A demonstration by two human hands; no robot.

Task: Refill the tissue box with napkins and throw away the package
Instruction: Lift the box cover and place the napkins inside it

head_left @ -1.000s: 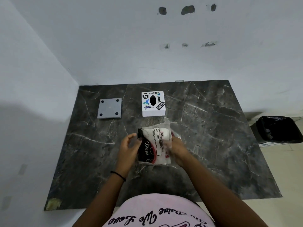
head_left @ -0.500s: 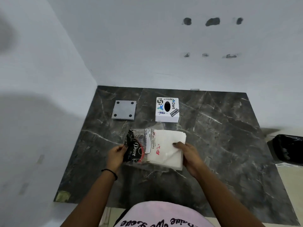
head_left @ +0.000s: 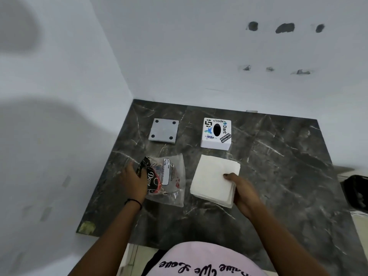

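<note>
A white tissue box (head_left: 216,134) with stickers and a dark oval slot stands upright toward the back of the dark marble table (head_left: 278,166). Its grey base plate (head_left: 164,130) lies apart to the left. My right hand (head_left: 242,191) grips a stack of white napkins (head_left: 214,179) at its near right corner, in front of the box. My left hand (head_left: 133,181) holds the left end of the clear plastic package (head_left: 166,179), which lies flattened on the table to the left of the napkins.
A black bin (head_left: 356,193) stands on the floor past the table's right edge. White walls close the table on the left and at the back. The table's near edge runs just in front of my pink shirt.
The napkin stack has come out of the package and moved right with my right hand. The package has stayed in my left hand and gone flat. The camera view has shifted left.
</note>
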